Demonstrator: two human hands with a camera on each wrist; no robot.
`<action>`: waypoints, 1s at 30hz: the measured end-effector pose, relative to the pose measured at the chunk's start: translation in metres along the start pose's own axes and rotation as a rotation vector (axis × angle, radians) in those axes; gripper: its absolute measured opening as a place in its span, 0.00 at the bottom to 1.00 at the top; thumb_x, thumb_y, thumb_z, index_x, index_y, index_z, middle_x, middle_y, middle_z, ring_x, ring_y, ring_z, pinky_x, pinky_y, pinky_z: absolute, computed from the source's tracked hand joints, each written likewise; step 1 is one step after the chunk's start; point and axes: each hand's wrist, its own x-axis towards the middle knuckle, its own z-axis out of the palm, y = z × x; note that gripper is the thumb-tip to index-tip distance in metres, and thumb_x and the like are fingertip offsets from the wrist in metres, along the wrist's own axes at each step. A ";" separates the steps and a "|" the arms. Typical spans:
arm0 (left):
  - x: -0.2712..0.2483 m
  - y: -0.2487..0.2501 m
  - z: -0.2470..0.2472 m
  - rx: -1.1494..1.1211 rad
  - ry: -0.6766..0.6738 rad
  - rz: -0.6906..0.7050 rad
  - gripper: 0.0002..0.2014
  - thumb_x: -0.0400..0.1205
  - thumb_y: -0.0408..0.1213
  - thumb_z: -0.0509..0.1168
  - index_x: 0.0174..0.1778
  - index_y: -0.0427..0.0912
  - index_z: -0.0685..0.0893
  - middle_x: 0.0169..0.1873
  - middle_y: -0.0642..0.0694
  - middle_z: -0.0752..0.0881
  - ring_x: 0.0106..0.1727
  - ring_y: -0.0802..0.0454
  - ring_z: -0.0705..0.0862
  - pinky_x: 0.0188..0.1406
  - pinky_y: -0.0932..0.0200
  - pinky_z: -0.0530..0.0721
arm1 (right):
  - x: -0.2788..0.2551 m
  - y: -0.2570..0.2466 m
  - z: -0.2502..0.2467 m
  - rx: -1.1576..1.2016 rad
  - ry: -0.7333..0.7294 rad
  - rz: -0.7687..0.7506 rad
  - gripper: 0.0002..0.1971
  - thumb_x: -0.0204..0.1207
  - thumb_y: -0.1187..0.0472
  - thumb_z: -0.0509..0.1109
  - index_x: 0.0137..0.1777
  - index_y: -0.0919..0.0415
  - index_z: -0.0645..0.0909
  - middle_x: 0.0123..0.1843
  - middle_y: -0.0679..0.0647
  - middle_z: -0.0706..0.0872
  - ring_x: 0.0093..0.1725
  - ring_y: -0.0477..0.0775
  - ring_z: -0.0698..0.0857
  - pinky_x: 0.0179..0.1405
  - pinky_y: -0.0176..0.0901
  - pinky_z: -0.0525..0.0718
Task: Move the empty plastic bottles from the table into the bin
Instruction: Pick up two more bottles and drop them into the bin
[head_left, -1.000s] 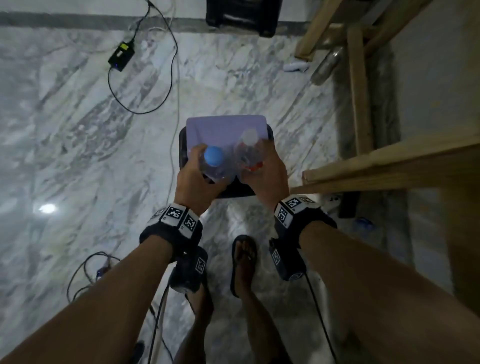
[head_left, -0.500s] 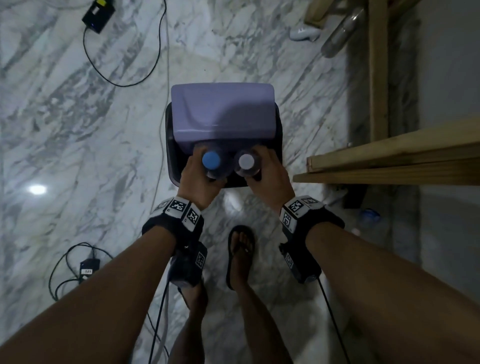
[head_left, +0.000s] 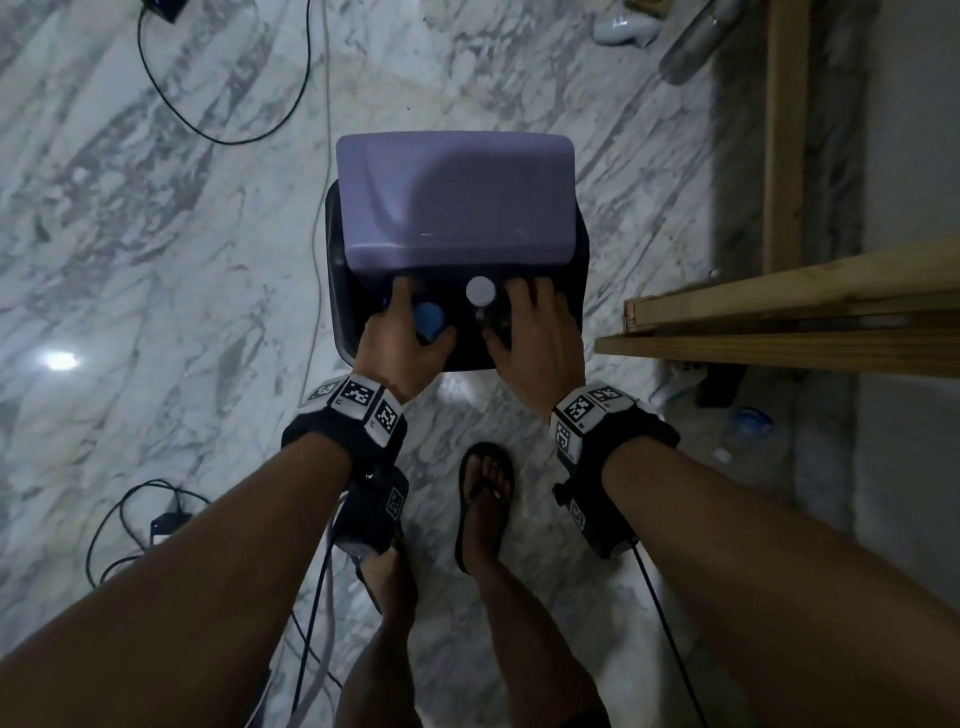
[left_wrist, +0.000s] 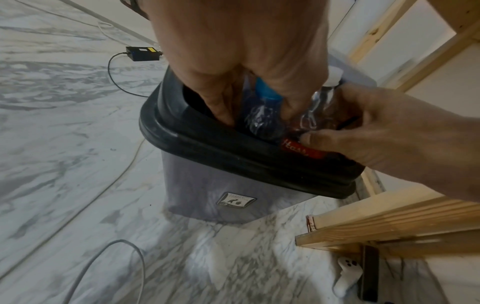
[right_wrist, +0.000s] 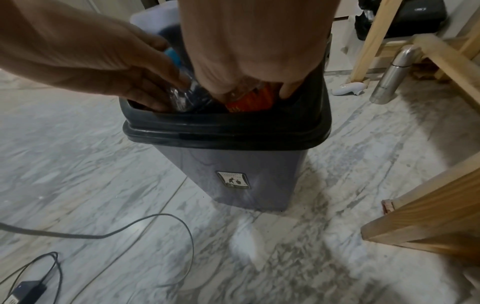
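A grey bin (head_left: 343, 291) with a black rim (left_wrist: 207, 144) and a purple lid (head_left: 454, 202) stands on the marble floor. My left hand (head_left: 413, 314) grips a clear bottle with a blue cap (head_left: 428, 318), its body inside the bin's mouth (left_wrist: 259, 117). My right hand (head_left: 511, 317) grips a clear bottle with a white cap (head_left: 480, 292) and a red label (right_wrist: 249, 99), also lowered past the rim. The bottles stand upright side by side. Their lower parts are hidden in the bin.
A wooden table frame (head_left: 779, 322) juts in at the right, close to the bin. Cables and a black adapter (head_left: 166, 525) lie on the floor at left. A steel flask (right_wrist: 392, 78) and a white object (right_wrist: 348, 88) lie beyond. My sandalled foot (head_left: 485, 493) stands just before the bin.
Both hands have gone down with their bottles from above the bin into its opening. The view has closed in on the bin.
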 end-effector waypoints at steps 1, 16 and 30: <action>0.002 -0.002 0.002 0.007 0.000 0.004 0.26 0.76 0.41 0.70 0.67 0.38 0.70 0.57 0.34 0.86 0.56 0.34 0.85 0.46 0.54 0.79 | 0.002 -0.002 0.002 -0.027 0.009 0.001 0.21 0.68 0.57 0.76 0.59 0.64 0.78 0.58 0.66 0.80 0.50 0.71 0.82 0.43 0.58 0.82; 0.030 -0.016 0.013 0.406 -0.066 -0.087 0.15 0.78 0.27 0.64 0.60 0.31 0.82 0.62 0.29 0.81 0.60 0.29 0.82 0.57 0.43 0.81 | 0.025 -0.022 0.023 -0.132 -0.255 0.040 0.15 0.75 0.68 0.69 0.61 0.65 0.81 0.62 0.62 0.83 0.58 0.67 0.85 0.56 0.53 0.82; 0.017 -0.026 0.010 0.332 -0.012 0.036 0.15 0.74 0.26 0.63 0.56 0.31 0.83 0.58 0.32 0.83 0.59 0.31 0.81 0.56 0.44 0.80 | 0.028 -0.020 0.020 0.032 -0.575 0.102 0.12 0.79 0.57 0.60 0.55 0.59 0.83 0.63 0.63 0.86 0.63 0.69 0.83 0.63 0.54 0.78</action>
